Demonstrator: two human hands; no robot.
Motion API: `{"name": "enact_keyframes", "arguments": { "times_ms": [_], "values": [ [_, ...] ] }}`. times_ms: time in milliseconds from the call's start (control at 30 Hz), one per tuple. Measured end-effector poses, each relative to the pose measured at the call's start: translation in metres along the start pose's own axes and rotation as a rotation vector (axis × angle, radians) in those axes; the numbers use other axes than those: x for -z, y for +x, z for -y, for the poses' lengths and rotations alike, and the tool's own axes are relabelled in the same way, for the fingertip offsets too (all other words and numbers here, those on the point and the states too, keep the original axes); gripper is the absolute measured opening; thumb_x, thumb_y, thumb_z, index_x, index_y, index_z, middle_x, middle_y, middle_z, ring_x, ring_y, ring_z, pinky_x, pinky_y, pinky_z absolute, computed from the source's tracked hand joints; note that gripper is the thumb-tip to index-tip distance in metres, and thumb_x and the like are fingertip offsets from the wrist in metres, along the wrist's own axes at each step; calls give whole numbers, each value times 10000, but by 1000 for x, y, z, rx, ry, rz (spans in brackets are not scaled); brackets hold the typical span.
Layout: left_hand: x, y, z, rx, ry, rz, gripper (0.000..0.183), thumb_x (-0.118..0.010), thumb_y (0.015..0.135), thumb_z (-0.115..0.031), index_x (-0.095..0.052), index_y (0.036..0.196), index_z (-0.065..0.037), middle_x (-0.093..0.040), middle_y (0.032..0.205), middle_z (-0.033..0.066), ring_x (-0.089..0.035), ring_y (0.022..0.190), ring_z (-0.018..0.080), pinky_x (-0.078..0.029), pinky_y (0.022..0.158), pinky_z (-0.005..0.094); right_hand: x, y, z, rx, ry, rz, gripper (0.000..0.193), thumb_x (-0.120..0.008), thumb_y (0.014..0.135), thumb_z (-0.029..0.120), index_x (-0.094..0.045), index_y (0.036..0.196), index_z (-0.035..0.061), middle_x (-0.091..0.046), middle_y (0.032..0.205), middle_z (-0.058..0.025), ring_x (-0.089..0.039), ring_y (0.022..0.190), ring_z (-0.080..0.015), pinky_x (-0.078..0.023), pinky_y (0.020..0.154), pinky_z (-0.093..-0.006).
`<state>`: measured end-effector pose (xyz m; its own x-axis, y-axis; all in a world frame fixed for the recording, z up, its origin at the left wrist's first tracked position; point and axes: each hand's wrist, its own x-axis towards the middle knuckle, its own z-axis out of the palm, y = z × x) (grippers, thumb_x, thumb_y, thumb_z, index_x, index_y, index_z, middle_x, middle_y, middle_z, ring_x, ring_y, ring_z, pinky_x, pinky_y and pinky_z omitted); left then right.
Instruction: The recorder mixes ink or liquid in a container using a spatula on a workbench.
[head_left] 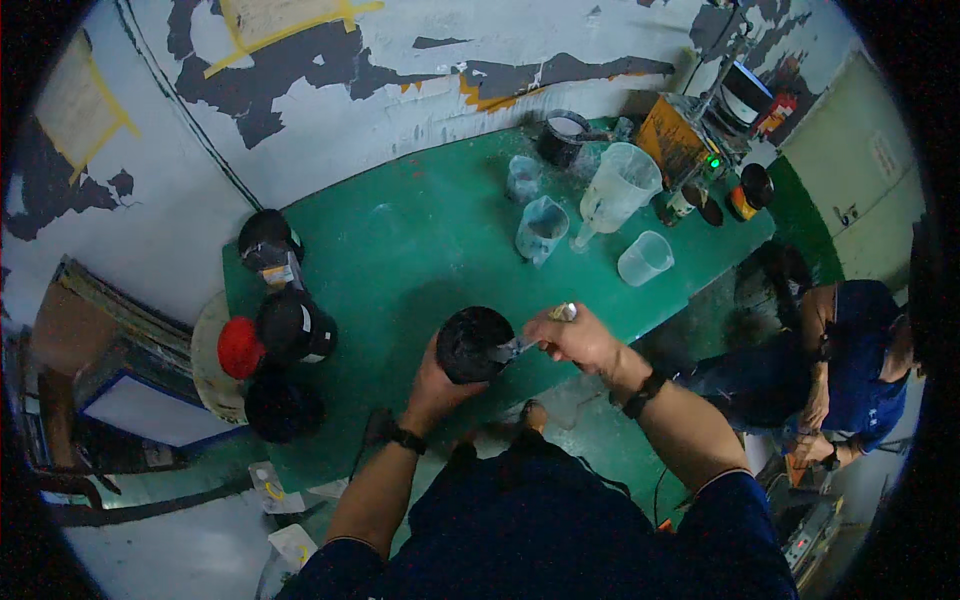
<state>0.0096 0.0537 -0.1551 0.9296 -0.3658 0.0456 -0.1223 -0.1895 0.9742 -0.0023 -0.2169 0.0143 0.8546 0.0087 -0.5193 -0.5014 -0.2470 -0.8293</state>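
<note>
My left hand (430,388) is wrapped round the near left side of a round black tub (472,330), its dark open mouth facing up. My right hand (582,342) grips a spatula (513,349), whose pale handle end sticks out above the fingers. The spatula's flat, smeared blade reaches over the tub's right rim into the mouth. How much is inside the tub is too dark to tell. Both hands are above the near edge of the green table (390,255).
Black tubs (300,328) and a red lid (240,347) stand at the left end. Toward the back right are a translucent pitcher (622,185), a clear cup (645,258), smeared measuring cups (543,230) and an orange machine (672,140). A person (860,350) sits at the right.
</note>
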Motion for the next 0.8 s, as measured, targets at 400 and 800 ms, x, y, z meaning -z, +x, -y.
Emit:
{"name": "enact_keyframes", "arguments": {
  "times_ms": [400, 800],
  "values": [
    [4, 3, -10, -56, 12, -1, 1164, -1017, 603, -241, -393, 1558, -10, -578, 1486, 153, -567, 1385, 301, -444, 1178, 425, 11, 0, -4, 408, -168, -111, 287, -779, 950, 274, -786, 1065, 11, -718, 818, -41, -622, 682, -98, -503, 606, -280],
    [1, 6, -18, -1, -104, 55, 1310, -1057, 535, -328, -339, 1589, -26, -522, 1550, 178, -515, 1439, 335, -409, 1215, 455, 22, 2, -48, 9, 302, -48, 261, -789, 927, 262, -766, 1031, 24, -673, 752, -25, -577, 584, -99, -434, 476, -265]
  ]
}}
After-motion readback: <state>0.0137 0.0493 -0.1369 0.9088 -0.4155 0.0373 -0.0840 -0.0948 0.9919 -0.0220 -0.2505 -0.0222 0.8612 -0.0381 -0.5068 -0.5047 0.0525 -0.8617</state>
